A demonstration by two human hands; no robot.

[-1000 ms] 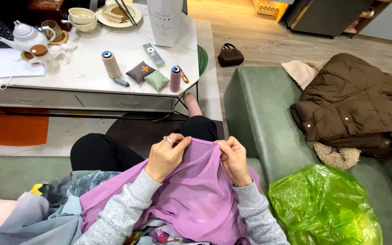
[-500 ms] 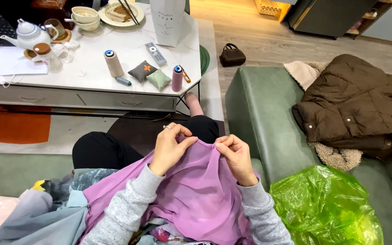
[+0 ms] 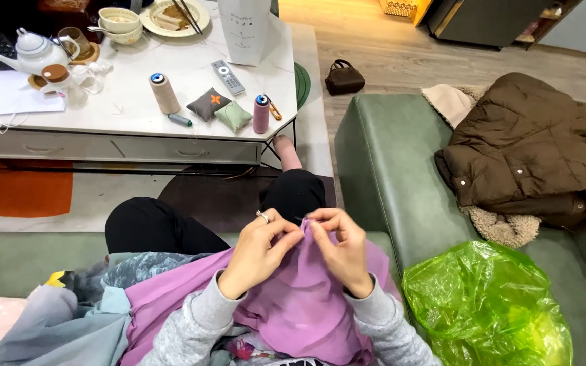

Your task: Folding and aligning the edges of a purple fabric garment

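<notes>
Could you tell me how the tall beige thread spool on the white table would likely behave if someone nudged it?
The beige thread spool stands upright, tall and narrow, so a nudge near its top would probably tip it. Being round, it would likely roll across the smooth white table. It looks light for its size.

White bench (image 3: 191, 64): carries a teapot (image 3: 35, 53), a plate with chopsticks (image 3: 174, 15), two thread cones (image 3: 164, 93), a remote control (image 3: 228, 76) and two pincushions (image 3: 220, 110). Green sofa (image 3: 388, 169): carries a brown jacket (image 3: 530, 146) and a green plastic bag (image 3: 486, 305).
</notes>
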